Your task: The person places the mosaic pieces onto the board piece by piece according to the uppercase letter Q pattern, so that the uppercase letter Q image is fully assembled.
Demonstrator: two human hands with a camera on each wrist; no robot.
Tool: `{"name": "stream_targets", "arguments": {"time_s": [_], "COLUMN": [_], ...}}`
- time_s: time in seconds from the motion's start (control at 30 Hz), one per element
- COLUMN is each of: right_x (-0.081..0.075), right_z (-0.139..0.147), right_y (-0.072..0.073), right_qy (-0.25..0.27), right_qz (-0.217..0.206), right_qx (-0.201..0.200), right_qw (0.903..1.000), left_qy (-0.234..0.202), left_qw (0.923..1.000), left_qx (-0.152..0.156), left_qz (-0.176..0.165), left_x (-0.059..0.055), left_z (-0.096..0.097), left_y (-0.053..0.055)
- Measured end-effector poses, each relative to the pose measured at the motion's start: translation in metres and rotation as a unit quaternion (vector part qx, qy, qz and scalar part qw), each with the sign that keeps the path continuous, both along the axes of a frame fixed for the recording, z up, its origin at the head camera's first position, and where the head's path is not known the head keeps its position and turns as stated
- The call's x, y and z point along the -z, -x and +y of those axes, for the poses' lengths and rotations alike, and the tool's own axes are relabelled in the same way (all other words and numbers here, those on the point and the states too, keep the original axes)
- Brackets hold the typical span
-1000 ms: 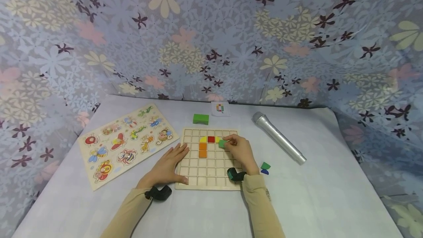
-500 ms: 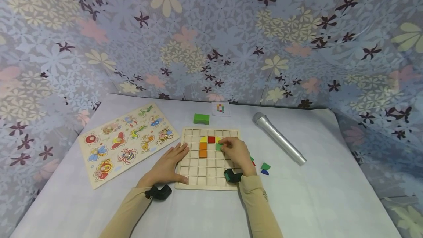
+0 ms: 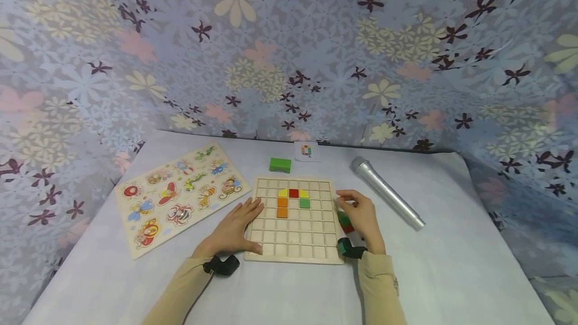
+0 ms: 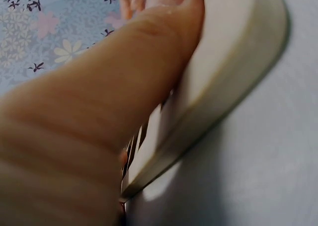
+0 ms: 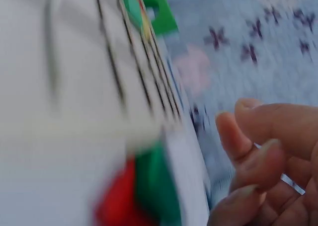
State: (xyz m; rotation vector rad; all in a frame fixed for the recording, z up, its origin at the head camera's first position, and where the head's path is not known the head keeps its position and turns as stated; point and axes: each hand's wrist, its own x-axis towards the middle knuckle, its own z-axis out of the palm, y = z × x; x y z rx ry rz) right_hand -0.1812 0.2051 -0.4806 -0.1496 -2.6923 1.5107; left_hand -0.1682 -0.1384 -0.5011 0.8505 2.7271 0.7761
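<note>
A wooden grid board [image 3: 293, 237] lies flat in the head view. Near its top sit a red square [image 3: 294, 193] between two yellow pieces [image 3: 283, 193], two orange squares [image 3: 282, 207] below on the left, and a green square tile [image 3: 304, 203] on the right. Fingers spread, my left hand [image 3: 231, 230] rests on the board's left edge. Just off the right edge, my right hand [image 3: 363, 213] hovers with loosely bent fingers and holds nothing. Beside it are a green piece [image 3: 344, 218] and a red piece [image 3: 348, 228], partly hidden by the hand.
To the left lies a wooden insect puzzle [image 3: 180, 192]. Behind the board are a green block [image 3: 280, 165] with an arched cutout and a small pattern card [image 3: 306, 151]. A silver microphone [image 3: 388, 192] lies at the right. A floral cloth [image 3: 289, 54] hangs behind the table.
The right hand has let go of the green square tile, which now lies in the grid below the right yellow piece. It has moved right, off the board. The left hand stays put.
</note>
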Motion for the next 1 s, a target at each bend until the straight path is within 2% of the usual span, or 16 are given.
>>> {"name": "stream_targets", "arguments": {"time_s": [0.17,0.27,0.33,0.43,0.63,0.73,0.83,1.0], "right_x": [0.004,0.006,0.008,0.013,0.019,0.017,0.015,0.016], "right_z": [0.037,0.052,0.056,0.054,0.035,0.026,0.018,0.015], "right_y": [-0.026,-0.039,-0.042,-0.041,-0.034,-0.031,-0.026,-0.019], "right_qy": [0.006,0.039,0.062,0.071,-0.021,-0.047,-0.049,-0.05], "right_qz": [-0.035,-0.046,-0.047,-0.057,-0.049,-0.032,-0.022,-0.023], "right_qx": [0.049,0.06,0.057,0.035,-0.016,-0.023,-0.025,-0.006], "right_qw": [0.9981,0.9964,0.9953,0.9952,0.9985,0.9981,0.9982,0.9985], "left_qy": [0.003,0.001,-0.001,-0.002,-0.001,0.003,0.005,0.002], "left_qw": [1.0,0.9999,0.9999,0.9998,0.9999,0.9999,0.9998,1.0], "left_qx": [-0.002,-0.002,-0.003,-0.003,0.001,-0.001,-0.007,-0.002], "left_qz": [0.009,0.013,0.017,0.018,0.011,0.017,0.015,0.001], "left_x": [-0.001,-0.001,-0.001,0.0,0.001,0.0,0.0,0.001], "left_z": [-0.002,-0.003,-0.003,-0.002,0.0,0.0,-0.001,0.001], "left_y": [0.002,0.004,0.006,0.006,0.005,0.004,0.002,-0.001]}}
